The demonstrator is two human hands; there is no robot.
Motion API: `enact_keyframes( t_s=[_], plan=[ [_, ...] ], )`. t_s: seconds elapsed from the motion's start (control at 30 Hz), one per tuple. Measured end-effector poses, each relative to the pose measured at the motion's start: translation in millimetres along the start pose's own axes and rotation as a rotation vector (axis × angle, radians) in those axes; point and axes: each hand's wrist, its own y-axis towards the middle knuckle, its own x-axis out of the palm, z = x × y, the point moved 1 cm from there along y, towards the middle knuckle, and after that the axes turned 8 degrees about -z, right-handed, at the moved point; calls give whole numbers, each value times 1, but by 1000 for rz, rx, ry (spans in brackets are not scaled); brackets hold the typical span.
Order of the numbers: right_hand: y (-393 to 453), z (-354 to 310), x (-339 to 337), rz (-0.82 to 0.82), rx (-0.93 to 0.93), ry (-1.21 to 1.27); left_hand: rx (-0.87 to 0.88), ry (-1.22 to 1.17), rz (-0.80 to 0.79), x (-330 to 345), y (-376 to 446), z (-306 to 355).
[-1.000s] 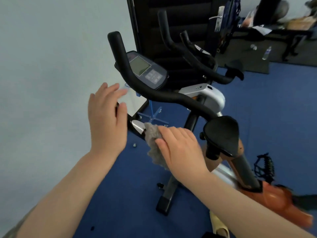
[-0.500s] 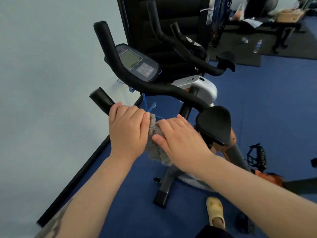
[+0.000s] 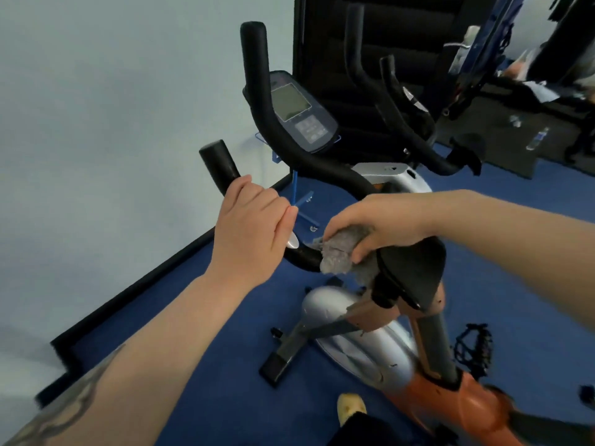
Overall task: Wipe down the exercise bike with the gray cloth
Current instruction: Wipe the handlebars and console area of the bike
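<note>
The exercise bike point(image 3: 363, 346) stands in front of me, silver and orange with black foam handlebars point(image 3: 267, 101) and a grey console point(image 3: 299, 114). My left hand point(image 3: 248, 230) grips the near left handlebar grip point(image 3: 219, 162). My right hand point(image 3: 380, 220) holds the gray cloth point(image 3: 341, 252) bunched against the lower bend of that bar, next to the black elbow pad point(image 3: 412, 272). Part of the cloth is hidden under my fingers.
A pale wall point(image 3: 112, 123) with a black skirting board runs close on the left. A second bike point(image 3: 402, 117) and a dark panel stand behind. The floor is blue carpet point(image 3: 209, 365); a pedal point(image 3: 473, 346) sticks out right, and my yellow shoe point(image 3: 351, 410) is below.
My left hand came down and closed round the left grip. My right hand slid the cloth rightward along the bar toward the elbow pad, turning palm down over it.
</note>
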Motion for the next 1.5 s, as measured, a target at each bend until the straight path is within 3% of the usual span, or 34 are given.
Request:
enact_keyframes(
  t_s=[0.23,0.43,0.67,0.83,0.97,1.13,1.27,1.4,1.5],
  plan=[
    [10,17,0,-106,-204,91,-98,23,102,9,0,8],
    [21,20,-20,-167,-290,-141,-154,35,120,10,-1,11],
    [31,24,-5,-289,-405,111,-214,40,193,14,0,16],
    [37,14,-2,-229,-422,-207,-243,43,205,15,-3,20],
    [48,-4,6,-204,-432,-133,-247,33,220,15,-3,20],
    [39,12,9,-36,-475,-296,-234,45,214,15,-4,19],
    [49,-11,13,-67,-400,-243,-239,6,255,17,-3,19],
    [41,-2,14,11,-404,-184,-199,25,127,10,-5,17],
    [33,4,13,-45,-386,-216,-79,68,-55,-5,-7,6]
  ],
)
